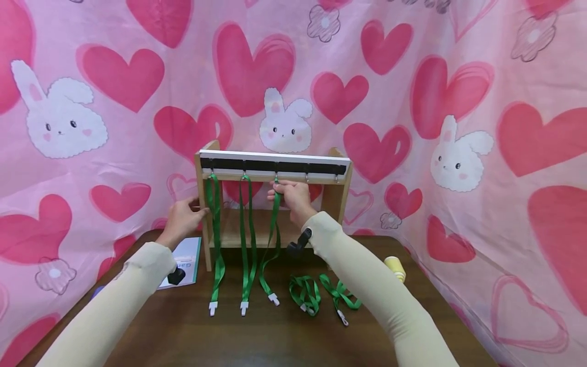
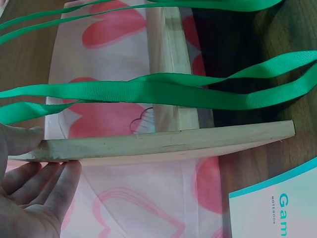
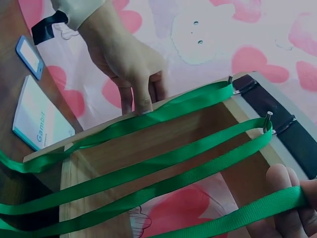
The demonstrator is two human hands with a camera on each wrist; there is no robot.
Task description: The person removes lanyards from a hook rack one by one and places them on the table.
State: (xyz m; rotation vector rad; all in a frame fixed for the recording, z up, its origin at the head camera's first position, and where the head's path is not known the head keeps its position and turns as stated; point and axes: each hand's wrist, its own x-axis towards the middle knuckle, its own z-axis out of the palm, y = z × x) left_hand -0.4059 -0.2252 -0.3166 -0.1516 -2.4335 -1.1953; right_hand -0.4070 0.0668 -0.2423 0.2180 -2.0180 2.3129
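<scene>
A person is standing a small wooden rack [image 1: 341,191] upright on a dark brown surface [image 1: 257,336] in front of a pink cloth with hearts and rabbits [image 1: 412,76]. The left hand [image 1: 183,219] is resting against the rack's left side post with its fingers nearly straight, thumb on one face and fingers on the other, apparently steadying the rack so it is not tipping while the other hand works. The right hand [image 1: 293,196] is pinching the top of the third green strap [image 1: 274,239] just below the third hook [image 1: 276,177], with fingers curled around the ribbon, seemingly keeping the loop at the hook. Two more green straps [image 1: 215,244] are hanging from the first two hooks, their white clips [image 1: 213,308] lying on the surface. Two other straps [image 1: 321,295] are lying bunched on the surface near the right forearm, while the last two hooks [image 1: 321,178] are bare. A teal-edged notebook [image 1: 185,262] is lying left of the rack and a yellow spool [image 1: 395,267] is sitting to the right.
</scene>
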